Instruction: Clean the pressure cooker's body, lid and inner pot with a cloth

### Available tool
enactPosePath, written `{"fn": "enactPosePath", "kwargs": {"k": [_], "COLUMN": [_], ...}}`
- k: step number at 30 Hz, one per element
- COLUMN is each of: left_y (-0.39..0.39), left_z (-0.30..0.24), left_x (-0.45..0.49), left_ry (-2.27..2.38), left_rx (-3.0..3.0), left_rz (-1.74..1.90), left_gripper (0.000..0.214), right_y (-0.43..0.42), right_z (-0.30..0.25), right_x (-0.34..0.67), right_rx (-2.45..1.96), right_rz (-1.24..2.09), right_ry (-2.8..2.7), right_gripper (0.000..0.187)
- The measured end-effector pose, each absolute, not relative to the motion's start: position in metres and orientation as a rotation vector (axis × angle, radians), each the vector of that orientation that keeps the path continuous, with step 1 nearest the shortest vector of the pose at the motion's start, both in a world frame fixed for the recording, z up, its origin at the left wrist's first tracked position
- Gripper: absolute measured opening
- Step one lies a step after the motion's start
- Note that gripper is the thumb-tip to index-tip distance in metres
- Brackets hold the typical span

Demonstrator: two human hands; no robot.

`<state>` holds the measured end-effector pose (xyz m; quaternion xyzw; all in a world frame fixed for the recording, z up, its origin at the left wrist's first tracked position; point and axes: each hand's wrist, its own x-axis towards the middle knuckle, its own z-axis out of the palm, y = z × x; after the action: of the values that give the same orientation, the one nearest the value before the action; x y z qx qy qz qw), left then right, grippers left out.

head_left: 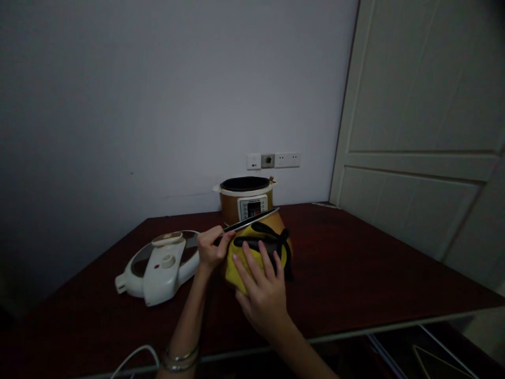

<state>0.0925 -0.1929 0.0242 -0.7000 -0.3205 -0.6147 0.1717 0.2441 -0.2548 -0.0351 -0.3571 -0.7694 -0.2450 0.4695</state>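
My left hand [213, 248] is closed on the rim of a tilted inner pot [278, 223], gold outside with a dark inside. Against the outer wall of that pot, my right hand [262, 295] presses a bunched yellow and black cloth [232, 271], its fingers spread over the folds. The cloth hides most of the pot's near side. Just behind stands a gold and white electric pressure cooker [229, 206], uncovered, with a control panel on its front. Left of my hands, its white lid [163, 276] lies on the table.
Everything rests on a dark red table [323, 279] pushed to a pale wall. Sockets [287, 160] sit on the wall behind the cooker. A white cable [138, 349] curls at the near edge. On the right is a panelled door [414, 126]; below the edge, an open drawer [426, 350].
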Motion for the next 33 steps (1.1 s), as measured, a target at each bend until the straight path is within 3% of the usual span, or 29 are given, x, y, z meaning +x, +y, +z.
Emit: {"fn": "enactPosePath", "kwargs": {"k": [15, 23, 33], "left_y": [-0.193, -0.194, -0.197], "left_z": [0.021, 0.022, 0.026], "left_x": [0.096, 0.096, 0.091], "left_ry": [-0.998, -0.985, -0.988], "left_rx": [-2.006, -2.005, -1.982], "left_rz": [-1.820, -1.820, -1.905], "left_gripper": [0.040, 0.039, 0.043], "right_y": [-0.236, -0.215, -0.189], "right_z": [-0.015, -0.004, 0.002], "right_x": [0.278, 0.309, 0.329], "right_rx": [-0.671, -0.413, -0.438], "right_rz": [-0.682, -0.696, -0.126], "right_ry": [-2.007, -2.211, -1.904], "right_gripper": [0.042, 0.047, 0.039]}}
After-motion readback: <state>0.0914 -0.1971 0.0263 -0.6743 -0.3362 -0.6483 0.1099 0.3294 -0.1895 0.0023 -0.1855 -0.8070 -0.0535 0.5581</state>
